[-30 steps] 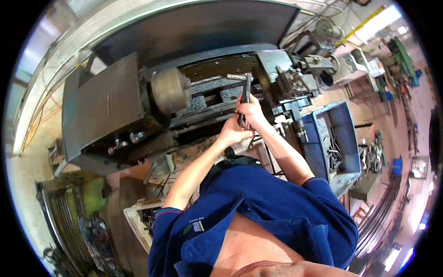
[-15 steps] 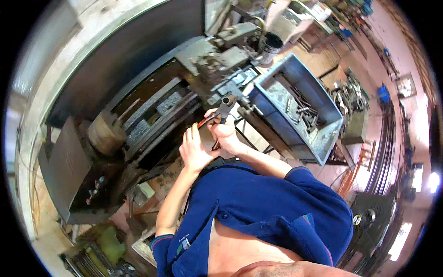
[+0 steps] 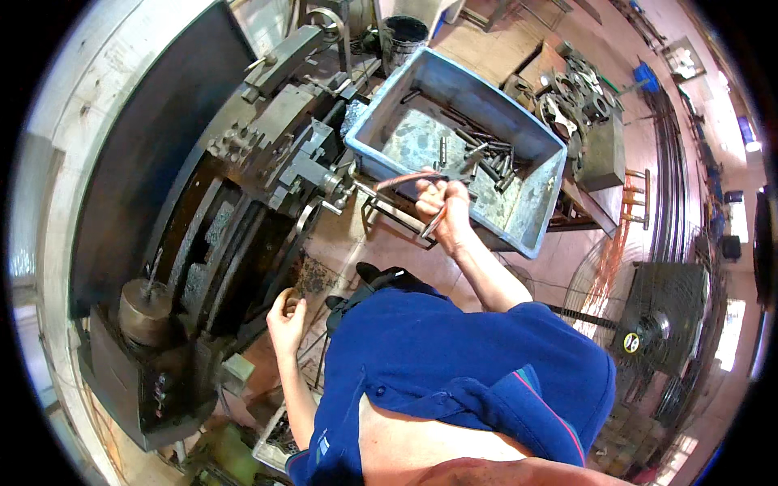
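Parted from my right hand (image 3: pixel 444 209), my left hand (image 3: pixel 287 324) has drawn back near the lathe (image 3: pixel 279 113), fingers curled (whether around anything, I cannot tell); my right has moved to the blue tub (image 3: pixel 486 99), clenched around a slim hand tool (image 3: pixel 405 179) by its near side; metal rods (image 3: pixel 504 164) lie inside.

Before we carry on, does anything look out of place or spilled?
Nothing looks plainly damaged. In the blue bin, metal rods lie criss-crossed, one short piece apart near the left wall. A dark patch mottles the floor beside the lathe; whether it's wet, I can't tell.
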A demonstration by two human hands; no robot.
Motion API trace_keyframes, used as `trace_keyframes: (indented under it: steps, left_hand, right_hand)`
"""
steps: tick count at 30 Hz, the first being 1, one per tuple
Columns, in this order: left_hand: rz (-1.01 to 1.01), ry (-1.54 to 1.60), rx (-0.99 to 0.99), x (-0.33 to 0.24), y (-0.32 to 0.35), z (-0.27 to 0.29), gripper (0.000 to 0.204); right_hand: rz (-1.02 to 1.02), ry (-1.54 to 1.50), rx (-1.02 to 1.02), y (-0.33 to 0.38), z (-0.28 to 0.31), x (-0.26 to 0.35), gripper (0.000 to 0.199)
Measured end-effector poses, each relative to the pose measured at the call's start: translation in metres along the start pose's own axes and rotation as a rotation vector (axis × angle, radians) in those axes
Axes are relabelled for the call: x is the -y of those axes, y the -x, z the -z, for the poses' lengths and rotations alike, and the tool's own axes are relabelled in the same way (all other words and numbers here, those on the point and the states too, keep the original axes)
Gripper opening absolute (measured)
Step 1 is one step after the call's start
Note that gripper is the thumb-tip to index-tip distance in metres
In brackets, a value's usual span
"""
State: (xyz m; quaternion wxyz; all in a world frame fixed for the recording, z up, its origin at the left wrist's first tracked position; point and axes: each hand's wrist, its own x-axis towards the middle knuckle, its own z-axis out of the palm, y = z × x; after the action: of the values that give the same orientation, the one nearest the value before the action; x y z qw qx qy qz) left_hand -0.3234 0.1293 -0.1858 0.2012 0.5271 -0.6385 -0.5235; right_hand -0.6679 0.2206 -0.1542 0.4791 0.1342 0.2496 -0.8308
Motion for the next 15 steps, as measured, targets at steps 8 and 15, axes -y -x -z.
trace_keyframes:
  steps: [8, 15]
  left_hand:
    - [-0.151, -0.232, -0.136, 0.047, 0.040, 0.017, 0.048]
    - [0.117, -0.031, -0.522, 0.110, 0.154, 0.079, 0.039]
  right_hand:
    - [-0.277, 0.453, 0.332, 0.045, -0.007, -0.082, 0.038]
    - [-0.895, 0.553, 0.458, 0.047, 0.029, -0.168, 0.045]
